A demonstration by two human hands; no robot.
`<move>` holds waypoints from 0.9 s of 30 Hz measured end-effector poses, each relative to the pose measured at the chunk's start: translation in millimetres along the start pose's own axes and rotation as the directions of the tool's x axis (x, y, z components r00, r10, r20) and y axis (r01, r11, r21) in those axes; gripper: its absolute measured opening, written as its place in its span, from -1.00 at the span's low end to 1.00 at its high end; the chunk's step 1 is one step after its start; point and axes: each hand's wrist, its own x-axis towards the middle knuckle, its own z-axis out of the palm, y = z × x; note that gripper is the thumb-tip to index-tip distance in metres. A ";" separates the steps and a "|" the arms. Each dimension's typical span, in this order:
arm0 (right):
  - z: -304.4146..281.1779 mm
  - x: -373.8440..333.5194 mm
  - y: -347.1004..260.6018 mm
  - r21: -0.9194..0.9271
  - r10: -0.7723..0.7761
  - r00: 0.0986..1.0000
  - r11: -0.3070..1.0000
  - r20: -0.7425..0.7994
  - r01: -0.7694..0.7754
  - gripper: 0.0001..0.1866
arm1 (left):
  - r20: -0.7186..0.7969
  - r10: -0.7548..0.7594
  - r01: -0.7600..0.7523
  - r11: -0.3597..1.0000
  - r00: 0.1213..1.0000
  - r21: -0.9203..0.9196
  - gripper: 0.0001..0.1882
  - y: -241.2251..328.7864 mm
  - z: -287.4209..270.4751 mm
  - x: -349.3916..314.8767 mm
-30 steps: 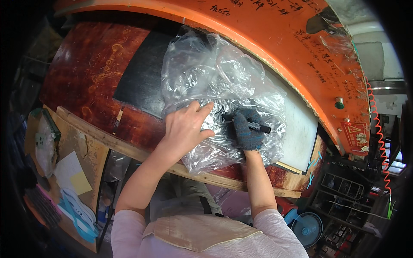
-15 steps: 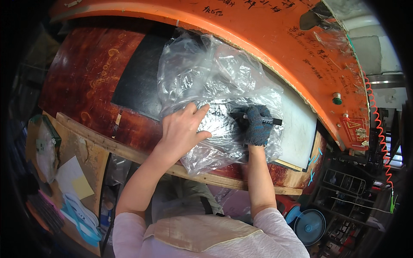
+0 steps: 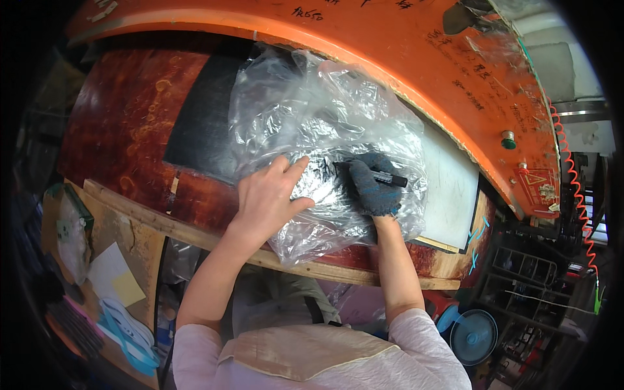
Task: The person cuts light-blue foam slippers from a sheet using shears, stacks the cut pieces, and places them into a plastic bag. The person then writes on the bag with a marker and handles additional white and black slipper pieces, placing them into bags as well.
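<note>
A large clear plastic bag [image 3: 273,104] lies crumpled over a black sheet [image 3: 201,123] and a white board [image 3: 448,179]. My bare left hand [image 3: 270,198] rests flat on the bag with its fingers spread, holding the film down. In my right hand [image 3: 376,185], which wears a grey knitted glove, is a black marker pen [image 3: 392,179]. Its tip is against the bag, right of my left fingers, beside dark handwritten strokes [image 3: 325,168]. The glove hides part of the pen.
Along the far side arches an orange machine cover [image 3: 390,39] with a rough edge. Beneath the bag is a red-brown wooden tabletop [image 3: 123,110]. Paper [image 3: 114,270] and blue strapping [image 3: 123,335] lie at lower left. A blue fan [image 3: 473,337] stands lower right; a red coiled hose [image 3: 572,175] hangs at right.
My right hand has shifted slightly left and tilted with the marker, and dark strokes now show beside its tip. My left hand stays on the bag; the whole view has moved a little.
</note>
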 end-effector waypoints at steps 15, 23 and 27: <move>-1.2 -2.2 4.8 -0.069 -0.040 0.999 0.997 -0.029 0.038 -0.89 | 0.015 -0.003 0.002 1.000 1.000 0.009 -0.30 -0.5 -0.2 -0.5; -11.1 8.2 -5.6 0.437 0.236 0.971 0.877 -0.028 -0.200 -0.85 | 0.022 -0.004 0.004 1.000 1.000 0.028 -0.29 2.2 0.1 -6.1; -9.4 15.2 6.9 0.827 0.168 0.963 0.495 0.208 -0.265 -0.81 | 0.073 -0.056 0.051 0.996 0.996 0.070 -0.26 9.6 0.9 -23.2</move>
